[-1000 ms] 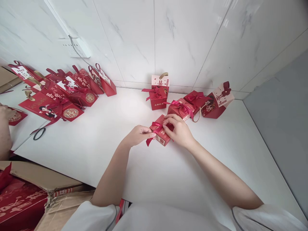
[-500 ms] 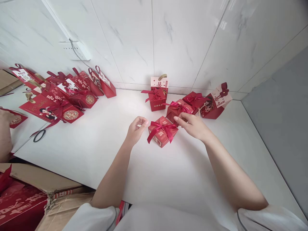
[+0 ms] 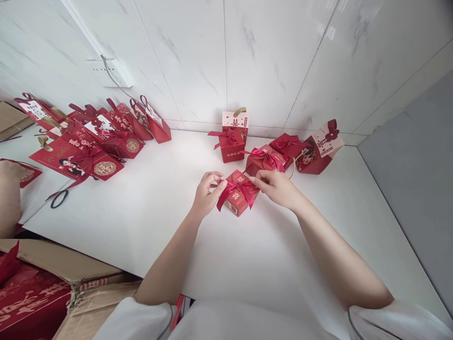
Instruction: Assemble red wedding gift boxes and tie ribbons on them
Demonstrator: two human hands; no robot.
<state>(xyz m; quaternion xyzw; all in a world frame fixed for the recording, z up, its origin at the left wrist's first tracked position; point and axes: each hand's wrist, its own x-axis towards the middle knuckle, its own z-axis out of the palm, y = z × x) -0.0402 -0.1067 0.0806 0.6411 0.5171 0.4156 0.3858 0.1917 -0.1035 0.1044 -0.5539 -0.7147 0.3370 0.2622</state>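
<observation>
On the white table in front of me sits a small red gift box [image 3: 236, 204] with gold lettering. A dark red ribbon bow [image 3: 238, 187] is tied over its top. My left hand [image 3: 208, 192] pinches the bow's left loop between thumb and fingertips. At the other side my right hand [image 3: 278, 188] has thumb and forefinger closed on the right loop. Just behind stands another red box with a bow [image 3: 264, 159], partly covered by my right hand.
A red box [image 3: 231, 141] and a red bag with a pale top [image 3: 320, 148] stand near the wall. Several red gift bags [image 3: 102, 141] crowd the left. Scissors [image 3: 59, 199] lie there, beside another person's arm [image 3: 9, 200]. An open carton [image 3: 88, 264] is at lower left.
Both hands have moved inward to the bow. My left hand was apart from the box and now grips the loop; the right has come left onto the other loop.
</observation>
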